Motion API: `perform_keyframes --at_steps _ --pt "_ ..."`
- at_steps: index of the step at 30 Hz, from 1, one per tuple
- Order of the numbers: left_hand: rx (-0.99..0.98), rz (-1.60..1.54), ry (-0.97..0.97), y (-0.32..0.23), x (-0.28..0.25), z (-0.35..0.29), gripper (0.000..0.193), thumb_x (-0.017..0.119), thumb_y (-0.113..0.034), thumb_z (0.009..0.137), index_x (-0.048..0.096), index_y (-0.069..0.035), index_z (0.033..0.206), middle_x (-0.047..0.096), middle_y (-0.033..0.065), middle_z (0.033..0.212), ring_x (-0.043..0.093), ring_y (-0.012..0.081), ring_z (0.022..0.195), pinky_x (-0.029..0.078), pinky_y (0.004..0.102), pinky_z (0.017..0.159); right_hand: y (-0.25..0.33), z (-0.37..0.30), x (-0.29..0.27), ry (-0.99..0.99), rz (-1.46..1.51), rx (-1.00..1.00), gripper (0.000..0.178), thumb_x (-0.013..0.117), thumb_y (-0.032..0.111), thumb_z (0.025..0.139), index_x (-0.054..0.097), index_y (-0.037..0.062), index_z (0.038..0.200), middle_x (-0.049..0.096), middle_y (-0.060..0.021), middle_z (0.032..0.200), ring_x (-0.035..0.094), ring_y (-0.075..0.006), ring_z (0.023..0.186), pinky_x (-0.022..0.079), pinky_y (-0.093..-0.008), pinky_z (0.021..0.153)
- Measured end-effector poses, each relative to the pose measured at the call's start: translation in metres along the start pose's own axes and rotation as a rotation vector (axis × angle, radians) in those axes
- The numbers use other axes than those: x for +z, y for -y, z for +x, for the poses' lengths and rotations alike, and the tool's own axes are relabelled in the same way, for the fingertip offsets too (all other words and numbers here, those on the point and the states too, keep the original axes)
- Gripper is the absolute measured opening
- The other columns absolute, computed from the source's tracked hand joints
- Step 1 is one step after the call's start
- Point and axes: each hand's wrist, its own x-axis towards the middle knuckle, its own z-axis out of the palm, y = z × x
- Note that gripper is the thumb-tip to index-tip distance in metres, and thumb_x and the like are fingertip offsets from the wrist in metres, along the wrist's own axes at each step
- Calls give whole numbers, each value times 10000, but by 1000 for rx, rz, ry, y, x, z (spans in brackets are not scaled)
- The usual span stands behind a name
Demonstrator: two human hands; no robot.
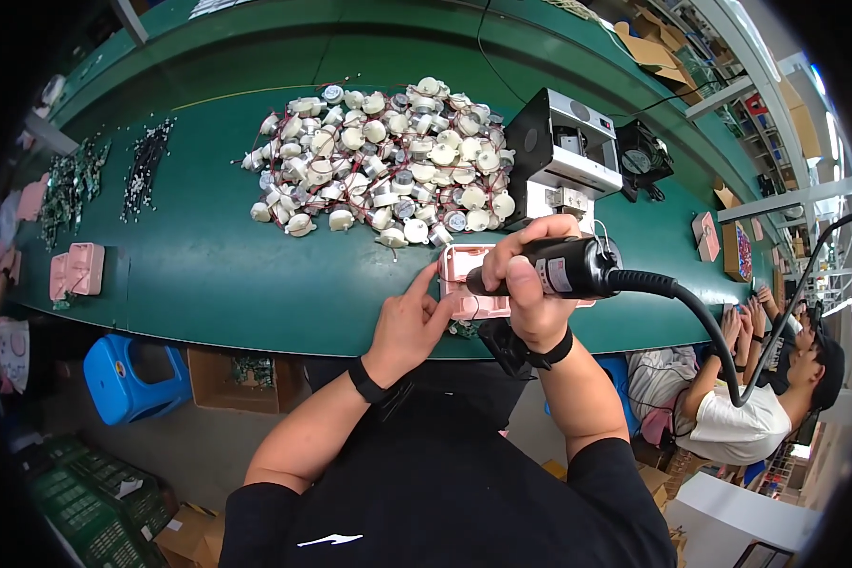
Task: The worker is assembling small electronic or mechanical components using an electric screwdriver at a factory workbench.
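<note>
Pink plastic casing (483, 308), one, lies at the frame's centre; the left hand (409, 327), fingers slightly apart, touches its left edge, seemingly to steady it. The right hand (540, 320) has its fingers clamped round one black corded tool (559, 269), likely for firm aim. Above centre, heaped motors (388, 161) overlap beyond counting; right of them stands one machine (587, 168).

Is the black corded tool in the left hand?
No, the right hand holds the black corded tool, while the left hand is at the edge of a pink housing.
</note>
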Motion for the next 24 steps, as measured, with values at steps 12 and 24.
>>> perform_keyframes --at_steps 12,24 --pt "-3 -33 37 0 -4 2 515 637 -166 912 458 34 1352 641 84 587 593 147 435 448 283 432 16 -12 5 93 67 91 507 754 313 831 363 95 1069 541 -87 751 520 -172 621 479 -330 627" --pt "-22 -61 67 -3 -5 3 518 641 -133 906 448 32 1357 642 86 588 611 145 452 465 277 440 14 -8 5 101 26 98 521 754 342 833 358 98 1067 537 -80 745 524 -169 616 487 -342 627"
